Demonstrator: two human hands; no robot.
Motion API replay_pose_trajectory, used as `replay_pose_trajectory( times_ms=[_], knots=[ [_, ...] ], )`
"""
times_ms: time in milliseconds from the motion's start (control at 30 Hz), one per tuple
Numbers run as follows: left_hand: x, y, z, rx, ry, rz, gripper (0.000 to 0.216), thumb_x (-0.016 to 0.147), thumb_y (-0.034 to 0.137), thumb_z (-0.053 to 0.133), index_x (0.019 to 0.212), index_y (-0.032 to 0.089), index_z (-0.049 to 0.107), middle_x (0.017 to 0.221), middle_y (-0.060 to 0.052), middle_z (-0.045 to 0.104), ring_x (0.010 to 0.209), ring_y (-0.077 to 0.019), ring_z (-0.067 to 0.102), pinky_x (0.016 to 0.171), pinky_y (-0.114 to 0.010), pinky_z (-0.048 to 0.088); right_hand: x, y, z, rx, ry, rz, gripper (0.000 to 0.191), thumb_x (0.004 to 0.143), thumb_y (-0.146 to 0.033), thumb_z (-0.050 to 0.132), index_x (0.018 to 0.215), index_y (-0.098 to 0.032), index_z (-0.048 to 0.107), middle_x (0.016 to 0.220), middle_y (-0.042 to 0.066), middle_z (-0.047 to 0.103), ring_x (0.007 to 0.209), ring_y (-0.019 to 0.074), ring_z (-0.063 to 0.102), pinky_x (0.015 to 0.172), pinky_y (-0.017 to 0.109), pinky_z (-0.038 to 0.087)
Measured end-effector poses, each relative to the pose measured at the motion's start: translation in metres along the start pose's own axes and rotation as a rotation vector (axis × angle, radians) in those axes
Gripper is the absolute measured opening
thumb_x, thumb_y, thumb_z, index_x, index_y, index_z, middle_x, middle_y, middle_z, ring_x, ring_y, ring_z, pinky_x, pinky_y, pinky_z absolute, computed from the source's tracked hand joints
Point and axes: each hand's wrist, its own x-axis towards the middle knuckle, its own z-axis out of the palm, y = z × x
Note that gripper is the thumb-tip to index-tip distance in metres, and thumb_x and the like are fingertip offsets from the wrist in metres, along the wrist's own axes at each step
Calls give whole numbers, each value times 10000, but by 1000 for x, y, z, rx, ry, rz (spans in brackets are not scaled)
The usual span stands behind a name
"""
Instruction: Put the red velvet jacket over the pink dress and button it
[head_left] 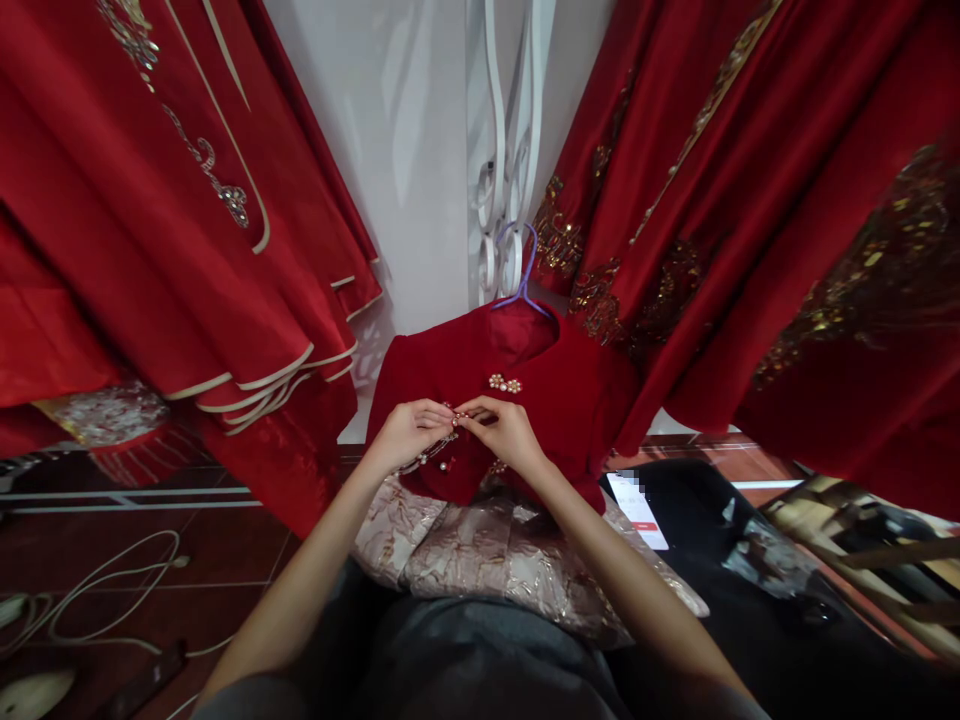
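A red jacket (pixel 559 420) hangs before me on a purple hanger (pixel 522 285), its lower part resting over my lap. At its front, my left hand (pixel 415 430) and my right hand (pixel 504 432) meet, both pinched closed on a small beaded ornament (pixel 457 420). Its exact make is too small to tell. Below my left fingers a beaded chain (pixel 431 457) curves across the red cloth. A pearl-and-gold clasp (pixel 505 384) sits on the jacket above my right hand. Pink-gold brocade fabric (pixel 495 550) lies beneath, on my lap.
Red garments (pixel 187 230) with pale edging hang on the left. More red garments (pixel 720 200) with gold sequins hang on the right. A lit phone (pixel 637 510) and a clear plastic bag (pixel 769 558) lie on a dark surface. White cables (pixel 112 580) loop over the floor.
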Motion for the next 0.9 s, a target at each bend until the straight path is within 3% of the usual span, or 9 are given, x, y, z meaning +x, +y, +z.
replay_pose_trajectory(
  times_ms=[300, 500, 667, 767, 900],
  knots=[
    [-1, -3, 4, 73, 117, 32, 278, 587, 237, 770, 816, 95, 701, 802, -98, 743, 742, -189, 704, 818, -365, 571, -3, 4, 4, 11, 46, -16, 117, 797, -268, 664, 885, -221, 725, 809, 0, 737, 733, 141, 689, 705, 239, 547],
    [0, -6, 1, 157, 78, 82, 282, 661, 323, 732, 841, 106, 717, 854, -109, 748, 770, -205, 709, 807, -358, 568, -4, 4, 11, -1, 83, -14, 103, 814, -265, 635, 872, -214, 704, 811, 2, 727, 711, 137, 679, 660, 231, 543],
    [-4, -5, -9, 272, 51, 97, 329, 697, 384, 722, 896, 138, 637, 836, -80, 731, 770, -190, 701, 746, -317, 559, -8, -6, 1, 36, 13, 35, 157, 833, -295, 606, 947, -199, 655, 898, 27, 722, 795, 138, 687, 654, 224, 549],
    [-13, 3, -19, 353, -84, -8, 312, 691, 301, 709, 924, 159, 560, 794, -44, 711, 695, -163, 684, 630, -263, 529, -19, -11, -18, -9, -68, 95, 145, 835, -287, 598, 929, -184, 638, 867, 37, 718, 777, 140, 687, 669, 235, 539],
    [-22, 13, -21, 394, -408, -123, 208, 671, 218, 683, 840, 156, 579, 737, -32, 698, 688, -155, 670, 606, -235, 502, -40, -10, -49, -125, -355, 184, 137, 851, -280, 572, 878, -184, 666, 805, 31, 721, 690, 134, 676, 648, 240, 509]
  ],
)
